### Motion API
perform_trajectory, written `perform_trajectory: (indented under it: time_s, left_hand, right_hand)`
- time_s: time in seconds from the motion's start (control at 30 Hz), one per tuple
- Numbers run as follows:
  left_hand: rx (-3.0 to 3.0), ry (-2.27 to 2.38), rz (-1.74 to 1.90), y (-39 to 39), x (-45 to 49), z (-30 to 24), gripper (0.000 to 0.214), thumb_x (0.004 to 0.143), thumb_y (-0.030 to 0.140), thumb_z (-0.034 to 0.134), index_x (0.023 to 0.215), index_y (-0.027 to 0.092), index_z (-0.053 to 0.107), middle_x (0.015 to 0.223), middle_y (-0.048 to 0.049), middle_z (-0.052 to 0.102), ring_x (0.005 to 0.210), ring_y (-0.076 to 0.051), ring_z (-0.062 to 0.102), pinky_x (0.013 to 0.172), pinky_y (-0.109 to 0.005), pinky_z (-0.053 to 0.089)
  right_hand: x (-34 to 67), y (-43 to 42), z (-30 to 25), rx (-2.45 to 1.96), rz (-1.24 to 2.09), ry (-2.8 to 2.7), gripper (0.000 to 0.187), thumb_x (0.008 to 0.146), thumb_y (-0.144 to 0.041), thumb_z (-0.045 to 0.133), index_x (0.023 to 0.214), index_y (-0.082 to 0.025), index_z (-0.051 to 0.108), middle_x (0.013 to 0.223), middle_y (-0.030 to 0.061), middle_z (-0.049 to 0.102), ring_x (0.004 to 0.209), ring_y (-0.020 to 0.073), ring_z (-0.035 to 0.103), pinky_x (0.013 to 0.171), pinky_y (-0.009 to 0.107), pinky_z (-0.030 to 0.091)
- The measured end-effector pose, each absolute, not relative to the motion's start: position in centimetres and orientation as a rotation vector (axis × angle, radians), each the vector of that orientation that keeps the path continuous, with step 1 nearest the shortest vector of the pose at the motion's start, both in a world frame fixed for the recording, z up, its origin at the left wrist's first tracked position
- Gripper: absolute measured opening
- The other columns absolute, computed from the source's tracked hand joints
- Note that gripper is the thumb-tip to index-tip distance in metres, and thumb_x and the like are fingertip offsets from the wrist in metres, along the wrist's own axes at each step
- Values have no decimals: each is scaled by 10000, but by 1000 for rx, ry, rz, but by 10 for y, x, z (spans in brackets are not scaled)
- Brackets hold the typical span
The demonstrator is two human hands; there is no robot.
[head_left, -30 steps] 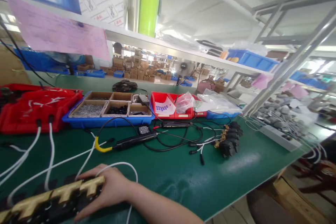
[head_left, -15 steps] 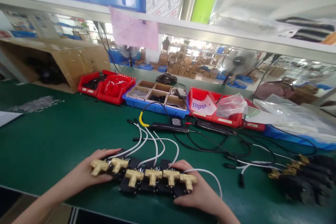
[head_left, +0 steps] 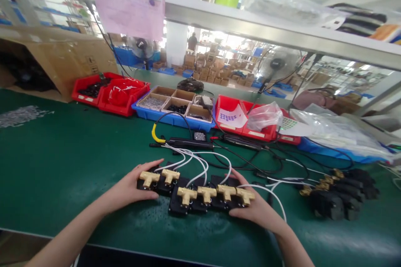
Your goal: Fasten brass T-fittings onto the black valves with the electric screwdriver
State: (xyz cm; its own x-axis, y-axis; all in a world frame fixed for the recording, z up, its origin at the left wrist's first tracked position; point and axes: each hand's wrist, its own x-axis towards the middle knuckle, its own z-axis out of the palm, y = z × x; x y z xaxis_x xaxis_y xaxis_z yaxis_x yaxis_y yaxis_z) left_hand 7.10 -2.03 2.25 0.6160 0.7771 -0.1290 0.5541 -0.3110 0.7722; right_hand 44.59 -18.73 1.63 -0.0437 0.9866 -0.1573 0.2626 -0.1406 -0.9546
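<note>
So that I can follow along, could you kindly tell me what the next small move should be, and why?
Probably draw the left hand, gripping black housings, slightly toward the body: the two leftmost brass tee fittings sit farther back than the other four, while the right hand holds the opposite end.

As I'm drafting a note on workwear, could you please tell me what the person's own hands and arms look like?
The left hand and right hand are both bare, without gloves. The left forearm and right forearm show no sleeve, watch or bracelet within the picture. Some fingers are hidden, so I cannot rule out rings.
</note>
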Motion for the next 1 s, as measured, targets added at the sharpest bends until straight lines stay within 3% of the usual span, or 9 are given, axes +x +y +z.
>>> perform_trajectory:
  time_s: [0.2,0.3,0.37,0.4,0.43,0.5,0.6,0.87,1.0]
  left_hand:
    - [2311,1242,560,-38,43,51,774,843,632,646,1492,333,351,1546,-55,392,1405,-342,408,1161,-506,382]
    - [2661,1041,625,-54,66,71,862,780,693,698,1496,372,342,1566,-45,374,1428,-351,362,1194,-537,312]
    - [2828,856,411,-60,93,80,1005,669,683,805,1503,349,355,1552,-77,406,1425,-371,367,1219,-574,236]
    - [2865,801,264,-61,107,82,1044,634,668,838,1501,318,373,1537,-100,428,1413,-377,384,1220,-587,221]
    - [2887,779,130,-61,120,83,1039,624,635,862,1487,283,404,1526,-127,439,1399,-381,404,1213,-599,224]
    - [2928,727,-84,-57,142,83,1028,603,586,893,1463,251,441,1528,-178,419,1377,-394,427,1170,-610,291]
    - [2945,713,-224,-51,156,80,940,595,529,911,1398,249,512,1494,-203,436,1334,-412,456,1039,-572,447]
    - [2947,796,-149,-39,160,74,711,701,358,883,1318,225,556,1403,-142,532,1239,-354,508,980,-503,503]
    - [2894,862,-122,-38,165,76,759,716,285,872,1382,226,514,1365,-135,566,1201,-343,543,970,-475,515]
  right_hand:
    - [461,-231,2,-1942,804,-1464,861,763,-444,694,1502,-182,339,1529,149,352,1362,310,451,1148,480,404]
    - [452,-247,18,-2232,373,-1652,415,846,-472,593,1156,-200,643,1185,127,637,1023,340,664,835,505,597]
    - [433,-241,39,-2284,183,-1763,289,943,-476,522,910,-228,668,897,86,670,696,277,667,535,400,564]
    - [420,-233,49,-2163,59,-1843,241,932,-465,590,961,-237,664,937,80,670,747,267,668,570,382,567]
    - [407,-221,57,-2011,-31,-1927,291,891,-429,688,1107,-240,643,1104,93,656,960,294,657,751,416,590]
    - [382,-193,66,-1859,-58,-2104,769,698,-366,898,1357,-226,525,1339,125,558,1180,362,556,960,515,521]
    - [362,-158,64,-1901,169,-2253,1172,539,-327,1001,1510,-167,365,1346,158,551,1221,385,509,1082,597,401]
    - [363,-132,51,-1961,336,-2213,1202,646,-206,937,1582,-127,186,1253,144,609,1119,321,580,979,493,501]
    - [373,-137,63,-1889,321,-2193,1136,646,-265,960,1549,-174,279,1366,134,544,1245,317,518,1075,488,459]
